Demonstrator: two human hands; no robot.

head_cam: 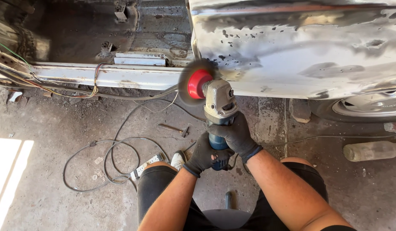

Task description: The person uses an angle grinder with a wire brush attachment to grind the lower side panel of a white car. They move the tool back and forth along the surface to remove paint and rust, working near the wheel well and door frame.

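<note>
Gripping angle grinder [218, 115], left hand [205, 155], right hand [236, 133] (fingers clamped), brush at car panel [300, 51].

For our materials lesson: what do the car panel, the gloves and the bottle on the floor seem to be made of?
Car panel: bare steel, it seems; stripped shiny grey with dark paint specks.
Gloves, left hand and right hand: black knit fabric, matte, ribbed cuffs.
Bottle: probably clear plastic, dusty and cloudy.
</note>
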